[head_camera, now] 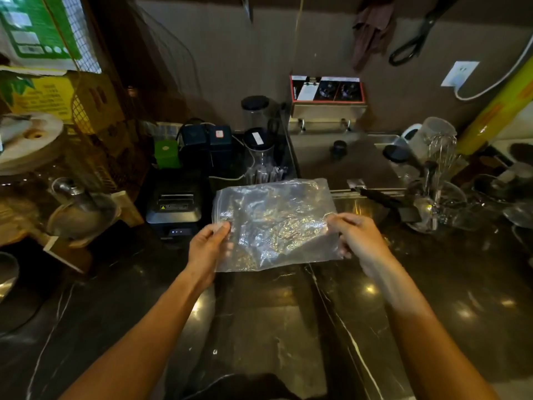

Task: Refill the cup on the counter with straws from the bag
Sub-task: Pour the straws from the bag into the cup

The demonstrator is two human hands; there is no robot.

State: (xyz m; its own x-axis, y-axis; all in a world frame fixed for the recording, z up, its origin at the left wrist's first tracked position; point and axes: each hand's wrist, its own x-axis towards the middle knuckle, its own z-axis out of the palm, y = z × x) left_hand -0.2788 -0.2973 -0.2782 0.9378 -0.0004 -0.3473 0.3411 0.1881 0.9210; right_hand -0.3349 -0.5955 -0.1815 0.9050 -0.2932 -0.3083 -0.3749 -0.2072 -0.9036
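1. Bag, clear crinkled plastic, is held flat and spread above the dark marble counter; whether anything is inside cannot be told.
2. Left hand has its fingers pinching the bag's left edge.
3. Right hand has its fingers pinching the bag's right edge.
4. Cup, clear with straws standing in it, sits on the counter just behind the bag.
5. A black receipt printer stands left of the bag.

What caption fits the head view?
Both hands, left hand and right hand, hold a clear plastic bag above the dark counter.
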